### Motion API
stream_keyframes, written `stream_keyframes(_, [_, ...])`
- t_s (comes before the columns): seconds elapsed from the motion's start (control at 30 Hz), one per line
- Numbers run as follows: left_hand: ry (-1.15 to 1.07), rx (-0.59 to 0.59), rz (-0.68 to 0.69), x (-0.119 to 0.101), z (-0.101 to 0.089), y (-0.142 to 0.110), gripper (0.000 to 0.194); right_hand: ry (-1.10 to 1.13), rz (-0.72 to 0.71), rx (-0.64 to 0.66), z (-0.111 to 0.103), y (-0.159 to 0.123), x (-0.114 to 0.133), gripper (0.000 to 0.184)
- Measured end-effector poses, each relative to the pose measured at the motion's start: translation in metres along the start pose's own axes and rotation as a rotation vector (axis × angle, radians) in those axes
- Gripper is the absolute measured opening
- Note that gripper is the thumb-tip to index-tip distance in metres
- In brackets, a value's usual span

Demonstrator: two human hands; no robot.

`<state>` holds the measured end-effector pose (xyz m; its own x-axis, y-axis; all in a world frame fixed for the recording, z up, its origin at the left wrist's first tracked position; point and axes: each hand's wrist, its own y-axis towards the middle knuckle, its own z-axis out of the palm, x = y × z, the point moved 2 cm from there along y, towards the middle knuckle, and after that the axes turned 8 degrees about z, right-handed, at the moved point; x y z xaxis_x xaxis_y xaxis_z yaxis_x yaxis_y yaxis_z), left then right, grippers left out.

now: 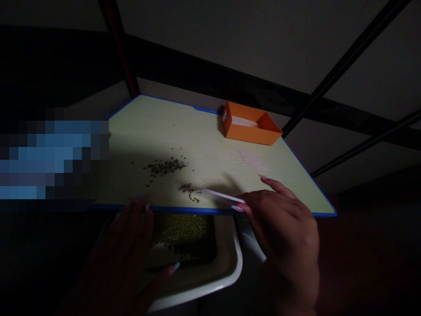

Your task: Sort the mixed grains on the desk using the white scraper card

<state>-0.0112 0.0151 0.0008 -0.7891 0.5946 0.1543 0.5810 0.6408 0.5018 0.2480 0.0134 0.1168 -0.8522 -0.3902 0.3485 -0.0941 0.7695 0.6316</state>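
Note:
My right hand (283,224) pinches a thin white strip-like tool (223,195), possibly a small scraper. Its blurred tip meets a small group of dark and greenish seeds (189,188) near the front edge of a pale, blue-rimmed board (138,123). Further back and left lies a larger pile of dark seeds (166,166). My left hand (121,250) is in shadow, fingers stretched out and thumb apart, with fingertips at the board's front edge. Below it is a white tub (237,259) holding many small green beans (184,228).
An orange open box (248,135) with pale contents stands at the board's back right. Pale pinkish grains (251,160) are spread in front of it. A pixelated patch covers the left side. Dark-framed panels rise behind the board, and the light is dim.

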Motion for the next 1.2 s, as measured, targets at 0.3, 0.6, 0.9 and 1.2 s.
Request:
stream_keyframes(0.3, [-0.071, 0.040, -0.087, 0.007, 0.010, -0.008, 0.084, 0.035, -0.004, 0.023, 0.003, 0.000, 0.008, 0.014])
stream_keyframes(0.6, [-0.056, 0.004, -0.044, 0.005, 0.006, -0.003, 0.085, 0.087, -0.006, 0.073, 0.002, 0.002, 0.016, 0.017])
stream_keyframes(0.9, [0.008, -0.026, 0.030, 0.000, -0.001, 0.001, 0.085, 0.076, -0.016, -0.012, -0.001, 0.000, 0.006, 0.010])
stream_keyframes(1.2, [-0.001, -0.021, 0.024, 0.002, 0.002, -0.002, 0.086, 0.093, -0.027, 0.076, 0.005, 0.004, 0.018, 0.018])
